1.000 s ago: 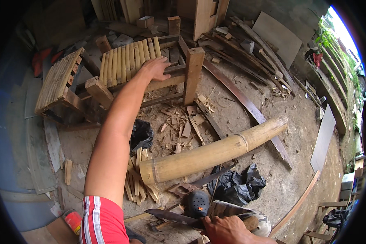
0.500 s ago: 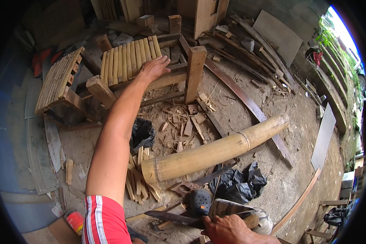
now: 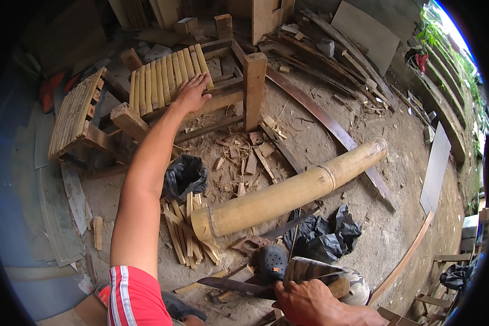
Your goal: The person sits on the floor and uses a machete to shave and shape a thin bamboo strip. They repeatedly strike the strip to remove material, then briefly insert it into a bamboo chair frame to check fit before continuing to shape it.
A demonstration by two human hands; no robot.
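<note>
Open room above bamboo slats [image 3: 165, 79] for your left hand [image 3: 192, 94]; wooden post [image 3: 254, 89] stands in way rightward. Thick bamboo pole [image 3: 271, 204] lies between your right hand [image 3: 308, 302] and post; you could pass over it.

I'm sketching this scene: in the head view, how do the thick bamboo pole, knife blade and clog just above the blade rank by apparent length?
Longest to shortest, as seen:
1. Thick bamboo pole
2. Knife blade
3. Clog, partly hidden

You wore a red sleeve [image 3: 146, 299] with white stripes [image 3: 126, 293] running down it, camouflage-patterned trousers [image 3: 358, 283], and a dark, round-toed, perforated clog [image 3: 270, 257] bearing a small orange badge [image 3: 276, 269].
</note>
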